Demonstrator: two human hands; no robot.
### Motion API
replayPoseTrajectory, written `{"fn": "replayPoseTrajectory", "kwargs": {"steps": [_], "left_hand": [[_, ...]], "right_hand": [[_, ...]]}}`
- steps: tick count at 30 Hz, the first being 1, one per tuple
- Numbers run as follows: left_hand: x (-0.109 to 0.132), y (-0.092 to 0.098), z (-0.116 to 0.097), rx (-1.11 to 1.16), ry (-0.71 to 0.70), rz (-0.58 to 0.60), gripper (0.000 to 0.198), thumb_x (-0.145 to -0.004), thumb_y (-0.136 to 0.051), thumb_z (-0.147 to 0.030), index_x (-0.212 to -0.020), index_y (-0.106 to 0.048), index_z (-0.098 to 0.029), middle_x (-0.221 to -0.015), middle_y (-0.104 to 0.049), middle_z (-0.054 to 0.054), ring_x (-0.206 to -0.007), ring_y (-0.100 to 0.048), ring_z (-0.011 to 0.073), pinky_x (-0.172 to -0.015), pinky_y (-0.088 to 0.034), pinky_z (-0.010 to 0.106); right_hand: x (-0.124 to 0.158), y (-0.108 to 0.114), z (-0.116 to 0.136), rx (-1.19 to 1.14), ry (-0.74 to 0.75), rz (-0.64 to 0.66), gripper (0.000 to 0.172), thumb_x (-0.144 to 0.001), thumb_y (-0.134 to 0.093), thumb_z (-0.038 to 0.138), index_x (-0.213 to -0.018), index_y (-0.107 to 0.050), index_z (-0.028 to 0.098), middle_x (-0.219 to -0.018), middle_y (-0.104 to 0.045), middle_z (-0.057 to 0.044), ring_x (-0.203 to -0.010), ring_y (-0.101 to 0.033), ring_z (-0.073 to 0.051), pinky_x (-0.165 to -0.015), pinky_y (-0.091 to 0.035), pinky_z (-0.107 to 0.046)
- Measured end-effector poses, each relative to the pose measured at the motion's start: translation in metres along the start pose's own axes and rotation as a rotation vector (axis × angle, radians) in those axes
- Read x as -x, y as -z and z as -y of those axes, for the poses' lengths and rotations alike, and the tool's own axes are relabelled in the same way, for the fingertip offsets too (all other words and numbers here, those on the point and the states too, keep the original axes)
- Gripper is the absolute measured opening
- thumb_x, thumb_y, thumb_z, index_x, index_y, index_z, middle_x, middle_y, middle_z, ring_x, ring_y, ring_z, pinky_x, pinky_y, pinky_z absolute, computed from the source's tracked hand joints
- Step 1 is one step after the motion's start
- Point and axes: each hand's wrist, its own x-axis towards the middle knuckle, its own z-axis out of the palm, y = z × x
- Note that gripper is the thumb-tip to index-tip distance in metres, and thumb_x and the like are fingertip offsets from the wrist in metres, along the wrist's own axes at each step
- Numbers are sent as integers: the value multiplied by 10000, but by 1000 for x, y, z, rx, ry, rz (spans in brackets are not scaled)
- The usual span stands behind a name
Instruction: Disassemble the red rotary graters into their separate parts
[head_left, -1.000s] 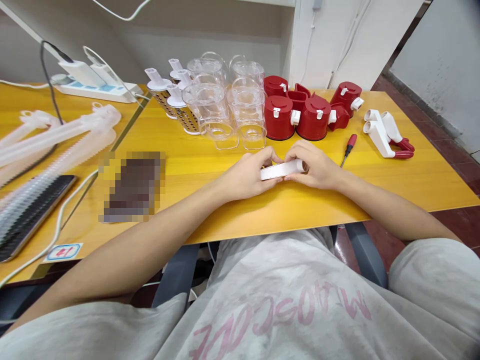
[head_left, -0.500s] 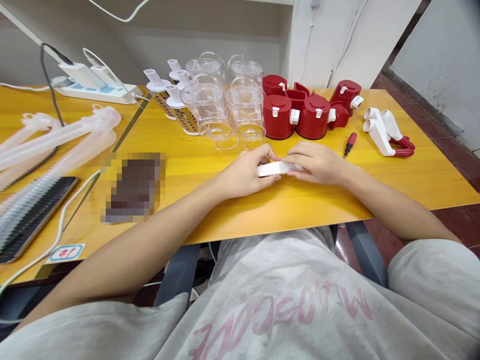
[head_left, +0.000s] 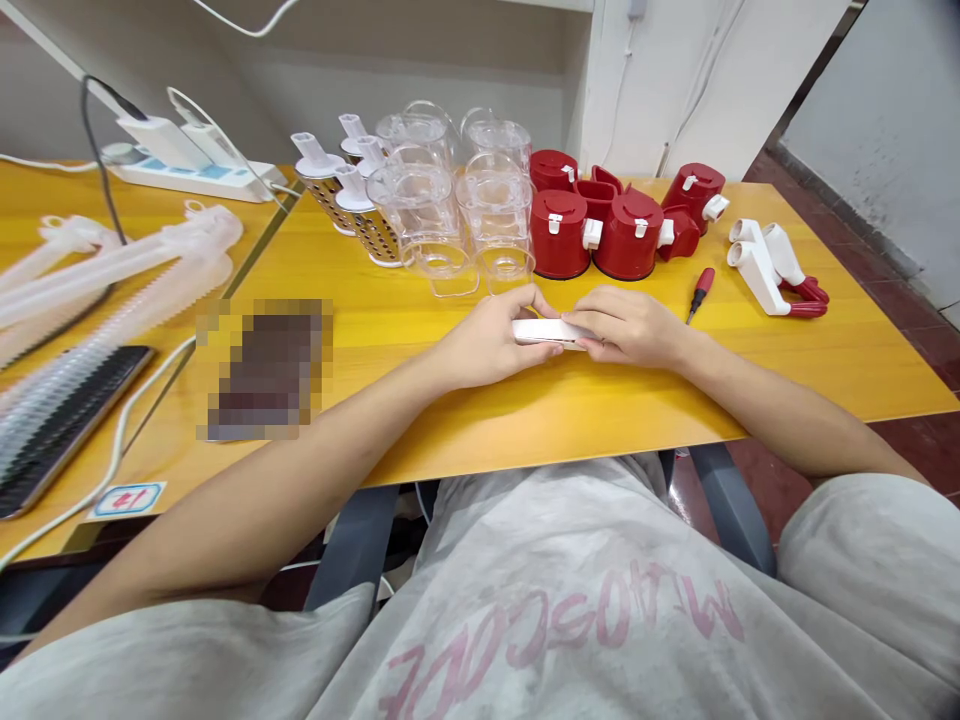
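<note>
White, elongated, plastic-looking piece (head_left: pixel 536 331) sits over the yellow wooden desk (head_left: pixel 480 430), between bare left hand (head_left: pixel 487 345) and right hand (head_left: pixel 637 328). Both grips closed, 1 per end. Advisable: hold level, press evenly.

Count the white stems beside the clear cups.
4 visible: the leftmost stem, the rearmost stem, the rightmost stem and the nearest stem, clustered left of the clear cups. Others may be hidden.

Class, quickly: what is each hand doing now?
Left hand: closed, holding the white part.
Right hand: closed, fingers over the same part's other end.
</note>
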Motion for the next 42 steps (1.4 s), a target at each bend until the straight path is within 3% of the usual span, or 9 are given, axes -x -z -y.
{"fn": "replayPoseTrajectory", "kwargs": {"steps": [7,14,21,29,36,42], "left_hand": [[1,0,3,-3,-5,2,504,-854,-884,-569,-1092,-628,-206,-930,-764,48,-773,-678,208,-694,-477,294],[0,-1,3,-71,-21,-36,485,-871,-860,-571,-1078,-621,-203,-980,-762,49,-816,-669,205,-751,-487,305],[-3,0,4,-111,-36,-72,469,-860,-842,-557,-1072,-613,-208,-1019,-767,57,-867,-689,224,-785,-491,323],[0,-1,2,-141,-48,-19,453,-905,-819,-537,-1145,-591,-228,-900,-783,32,-758,-702,229,-716,-457,326],[2,-3,-7,-175,-66,2,468,-923,-802,-614,-1068,-582,-228,-956,-791,48,-796,-712,229,-748,-467,330],[2,-3,-7,-166,-79,13,437,-925,-786,-583,-1076,-586,-225,-1003,-805,56,-835,-729,233,-776,-489,333]], "right_hand": [[-3,2,3,-7,-55,-12,413,-1176,-612,462,-1410,-728,142,-1281,-764,-155,-1191,-733,-213,-1011,-637,-364],[-2,-10,-1,69,-16,-16,330,-1182,-571,370,-1365,-719,138,-1254,-772,-141,-1139,-714,-211,-984,-642,-382],[-5,-11,1,-6,-130,44,392,-1198,-461,354,-1421,-701,139,-1277,-748,-167,-1187,-694,-237,-1041,-622,-431],[-10,-4,14,-173,-265,5,513,-1148,-624,633,-1332,-672,156,-1211,-708,-134,-1111,-638,-223,-987,-532,-371],[-14,-2,22,-319,-432,53,574,-1131,-595,726,-1202,-615,157,-1167,-654,-119,-1059,-555,-212,-939,-438,-351],[-12,-4,22,-319,-415,29,540,-1130,-623,697,-1196,-620,161,-1157,-668,-112,-1053,-564,-206,-943,-444,-349]]}}
